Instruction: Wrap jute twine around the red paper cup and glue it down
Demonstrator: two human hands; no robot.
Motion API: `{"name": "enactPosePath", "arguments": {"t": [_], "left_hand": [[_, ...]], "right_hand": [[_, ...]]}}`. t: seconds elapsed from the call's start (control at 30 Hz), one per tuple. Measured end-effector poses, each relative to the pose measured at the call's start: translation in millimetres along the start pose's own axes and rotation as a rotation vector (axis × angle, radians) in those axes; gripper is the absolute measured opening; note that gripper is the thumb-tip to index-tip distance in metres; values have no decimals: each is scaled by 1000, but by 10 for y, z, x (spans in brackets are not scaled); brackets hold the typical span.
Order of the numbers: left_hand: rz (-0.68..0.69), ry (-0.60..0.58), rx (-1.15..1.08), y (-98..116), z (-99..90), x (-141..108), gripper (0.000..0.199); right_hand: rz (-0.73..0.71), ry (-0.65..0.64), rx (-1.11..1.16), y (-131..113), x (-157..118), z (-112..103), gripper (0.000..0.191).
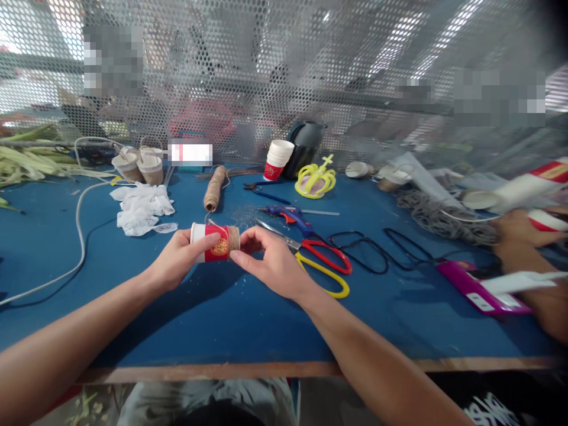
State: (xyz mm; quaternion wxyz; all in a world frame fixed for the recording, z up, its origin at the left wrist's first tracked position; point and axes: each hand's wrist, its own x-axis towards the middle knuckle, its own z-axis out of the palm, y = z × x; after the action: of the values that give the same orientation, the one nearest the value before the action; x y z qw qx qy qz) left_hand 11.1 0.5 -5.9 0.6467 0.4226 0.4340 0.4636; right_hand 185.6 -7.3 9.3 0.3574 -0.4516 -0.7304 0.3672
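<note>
My left hand (177,257) is closed around a red and white paper cup (220,251) lying on its side above the table, the thumb along its printed wall. Jute twine (234,238) is wound in a band round the cup's right end. At that end my right hand (277,260) curls its thumb and fingers against the wrapped base; part of its grip is hidden. A strand runs from the cup to a spool of twine (216,189) just behind. To the right of my right hand lie scissors (328,248) with red and yellow handles and a blue glue gun (290,218).
Stacked paper cups (279,157), pliers (266,190), a yellow crown-shaped piece (315,180) and a dark kettle (306,145) stand farther back. White gloves (142,207) and twine-wrapped cups (151,168) are left. Another person's hand (517,228) and a purple device (479,287) are right.
</note>
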Motion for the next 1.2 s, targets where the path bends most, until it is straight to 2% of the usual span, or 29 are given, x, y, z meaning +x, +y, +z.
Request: {"name": "enactPosePath", "arguments": {"t": [0.37,0.77,1.0,1.2], "left_hand": [[91,-14,163,-36,26,-37,25],[107,-12,201,-52,19,-30,26],[162,-52,323,-73,-4,-26,23],[151,-56,280,-58,12,-33,19]], "right_hand": [[16,82,-92,47,-9,87,14],[35,64,-102,44,-10,77,14],[107,57,-71,17,-9,68,15],[97,57,-89,30,-11,71,14]]}}
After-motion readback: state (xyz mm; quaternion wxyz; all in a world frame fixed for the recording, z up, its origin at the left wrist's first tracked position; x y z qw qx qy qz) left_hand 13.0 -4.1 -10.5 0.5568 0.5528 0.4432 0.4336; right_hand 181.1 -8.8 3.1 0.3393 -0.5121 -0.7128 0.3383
